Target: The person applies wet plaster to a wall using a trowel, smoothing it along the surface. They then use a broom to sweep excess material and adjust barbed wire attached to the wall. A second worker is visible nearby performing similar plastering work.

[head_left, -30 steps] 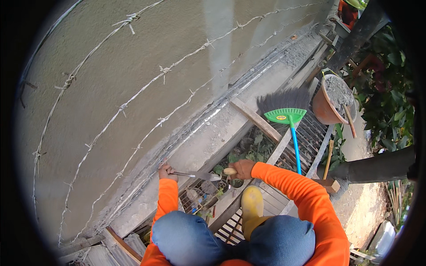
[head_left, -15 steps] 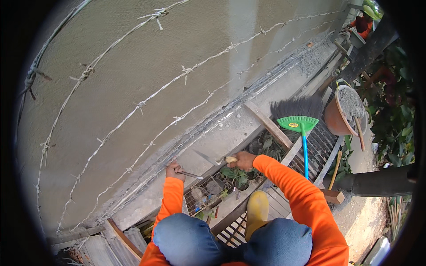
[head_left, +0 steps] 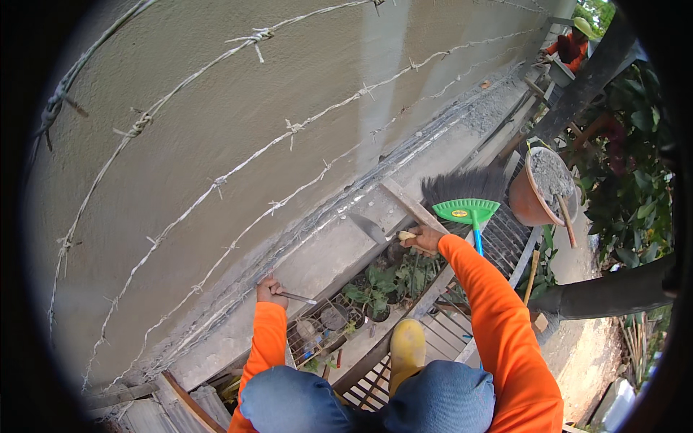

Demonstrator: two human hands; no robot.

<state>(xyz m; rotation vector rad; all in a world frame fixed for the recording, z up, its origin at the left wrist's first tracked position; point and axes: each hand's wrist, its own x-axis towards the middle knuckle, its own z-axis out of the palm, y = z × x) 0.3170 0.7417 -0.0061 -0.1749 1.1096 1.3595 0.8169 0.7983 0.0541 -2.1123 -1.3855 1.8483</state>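
My left hand (head_left: 271, 291) is closed around a thin metal tool (head_left: 299, 298) with a flat, pale tip, perhaps a chisel; its grip is hidden in my fingers. It is over the concrete ledge (head_left: 328, 252) at the foot of the wall. Farther right, my right hand (head_left: 427, 239) grips a trowel (head_left: 369, 228) by its light wooden handle. The trowel's grey blade points left, over or against the ledge; I cannot tell whether it touches. Below both hands, potted plants (head_left: 372, 292) and a wire rack (head_left: 307, 335) stand beside the ledge.
Barbed wire (head_left: 292, 128) runs along the plastered wall (head_left: 216, 94). A green broom (head_left: 465, 209) lies on slatted metal at the right, near a bucket of grey mortar (head_left: 530, 202). Dark posts (head_left: 613, 292) jut in. A co-worker (head_left: 570, 49) is at the far right.
My right hand has moved right and slightly farther away with the trowel. The left hand has shifted a little left and nearer with its tool. The whole view has shifted slightly.
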